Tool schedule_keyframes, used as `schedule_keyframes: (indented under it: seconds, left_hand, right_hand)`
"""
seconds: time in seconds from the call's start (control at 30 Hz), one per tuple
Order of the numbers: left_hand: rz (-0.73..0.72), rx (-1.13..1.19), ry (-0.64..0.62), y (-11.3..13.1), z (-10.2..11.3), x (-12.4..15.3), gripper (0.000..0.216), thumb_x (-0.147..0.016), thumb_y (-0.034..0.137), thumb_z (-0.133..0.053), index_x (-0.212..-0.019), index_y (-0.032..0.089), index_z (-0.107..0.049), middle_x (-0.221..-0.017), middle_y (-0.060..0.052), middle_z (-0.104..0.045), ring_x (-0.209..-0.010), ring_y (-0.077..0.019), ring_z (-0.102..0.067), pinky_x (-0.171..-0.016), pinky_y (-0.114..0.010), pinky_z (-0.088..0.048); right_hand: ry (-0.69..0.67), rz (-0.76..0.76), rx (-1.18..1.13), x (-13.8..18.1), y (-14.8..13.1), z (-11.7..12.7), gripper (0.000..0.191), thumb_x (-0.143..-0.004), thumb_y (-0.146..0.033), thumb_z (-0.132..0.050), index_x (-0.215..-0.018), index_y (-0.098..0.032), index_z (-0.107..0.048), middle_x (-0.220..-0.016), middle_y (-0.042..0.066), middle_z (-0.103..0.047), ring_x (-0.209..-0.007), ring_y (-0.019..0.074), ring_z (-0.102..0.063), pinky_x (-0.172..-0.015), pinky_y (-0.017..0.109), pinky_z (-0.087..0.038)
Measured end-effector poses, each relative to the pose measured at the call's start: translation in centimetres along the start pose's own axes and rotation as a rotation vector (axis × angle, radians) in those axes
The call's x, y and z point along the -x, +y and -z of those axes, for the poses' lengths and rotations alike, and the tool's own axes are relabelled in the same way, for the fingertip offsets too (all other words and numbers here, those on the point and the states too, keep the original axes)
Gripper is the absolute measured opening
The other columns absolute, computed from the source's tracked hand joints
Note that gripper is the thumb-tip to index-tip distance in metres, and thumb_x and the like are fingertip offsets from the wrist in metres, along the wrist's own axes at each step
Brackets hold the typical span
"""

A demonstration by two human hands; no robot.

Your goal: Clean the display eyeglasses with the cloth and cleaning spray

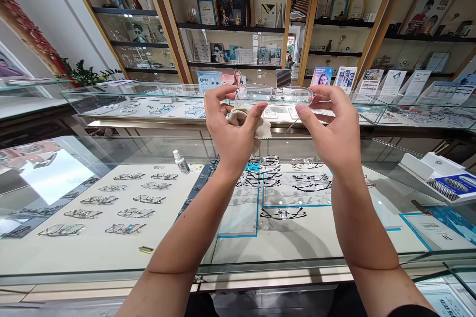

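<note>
A pair of thin-framed eyeglasses (277, 93) is held up in front of me above the glass counter, its lenses level with the far display case. My left hand (234, 129) pinches the left side of the frame, and a beige cleaning cloth (263, 129) is tucked in the same hand, hanging below the thumb. At the other end, my right hand (330, 124) grips the right side of the frame with its fingers bent. One thin temple slants down beside the right thumb. Parts of the frame are hidden behind my fingers.
A small white spray bottle (181, 162) stands on the glass counter (167, 265). Rows of eyeglasses (99, 200) lie inside it. At the right sits a white and blue box (442, 173). Beyond are another display case (156, 119) and wall shelves (230, 27).
</note>
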State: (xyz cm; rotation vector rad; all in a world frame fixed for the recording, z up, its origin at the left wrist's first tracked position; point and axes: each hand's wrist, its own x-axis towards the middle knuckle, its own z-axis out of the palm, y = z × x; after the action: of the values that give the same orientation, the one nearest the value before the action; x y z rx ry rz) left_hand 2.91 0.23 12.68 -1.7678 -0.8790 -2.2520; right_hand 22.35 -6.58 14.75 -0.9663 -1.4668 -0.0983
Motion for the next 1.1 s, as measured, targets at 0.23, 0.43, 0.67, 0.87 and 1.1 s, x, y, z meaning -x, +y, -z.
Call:
schedule_keyframes:
  seconds: [0.23, 0.43, 0.67, 0.87, 1.1]
  left_hand:
    - [0.092, 0.154, 0.005, 0.65, -0.08, -0.27, 0.049, -0.084, 0.062, -0.09, -0.117, 0.033, -0.068, -0.122, -0.008, -0.072, -0.103, -0.0238, -0.067, -0.077, -0.038, -0.055]
    - [0.186, 0.238, -0.025, 0.8, -0.06, -0.16, 0.055, -0.081, 0.062, -0.092, -0.119, 0.031, -0.068, -0.127, -0.007, -0.071, -0.084, -0.0183, -0.064, -0.069, -0.036, -0.051]
    - [0.206, 0.282, -0.06, 0.38, -0.13, -0.08, 0.057, -0.081, 0.064, -0.091, -0.123, 0.034, -0.067, -0.13, -0.007, -0.069, -0.082, -0.0183, -0.065, -0.067, -0.038, -0.051]
    - [0.172, 0.271, -0.009, 0.39, -0.22, -0.11, 0.061, -0.079, 0.067, -0.092, -0.12, 0.031, -0.066, -0.129, -0.008, -0.069, -0.089, -0.0195, -0.065, -0.07, -0.036, -0.053]
    - [0.075, 0.179, 0.037, 0.3, -0.06, -0.2, 0.056, -0.08, 0.063, -0.092, -0.12, 0.032, -0.066, -0.125, -0.007, -0.069, -0.096, -0.0219, -0.065, -0.072, -0.038, -0.054]
  right_hand:
    - [0.022, 0.02, 0.024, 0.04, 0.18, 0.06, 0.037, -0.097, -0.052, -0.075, -0.128, -0.032, -0.07, -0.122, 0.007, -0.072, -0.105, 0.0254, -0.073, -0.085, 0.043, -0.064]
    - [0.024, 0.029, 0.032, 0.01, 0.32, 0.08, 0.037, -0.097, -0.054, -0.075, -0.127, -0.032, -0.07, -0.12, 0.007, -0.072, -0.103, 0.0253, -0.073, -0.083, 0.043, -0.063]
    - [0.019, 0.037, 0.043, 0.01, 0.29, 0.12, 0.038, -0.097, -0.054, -0.074, -0.128, -0.033, -0.069, -0.121, 0.007, -0.072, -0.102, 0.0252, -0.073, -0.084, 0.043, -0.063]
    - [0.003, 0.027, 0.05, -0.03, 0.23, 0.19, 0.039, -0.097, -0.055, -0.073, -0.13, -0.033, -0.069, -0.124, 0.008, -0.072, -0.104, 0.026, -0.073, -0.086, 0.045, -0.063]
    - [-0.023, 0.012, 0.044, -0.12, 0.02, 0.24, 0.039, -0.098, -0.05, -0.072, -0.133, -0.033, -0.07, -0.129, 0.008, -0.073, -0.108, 0.0271, -0.075, -0.089, 0.047, -0.064]
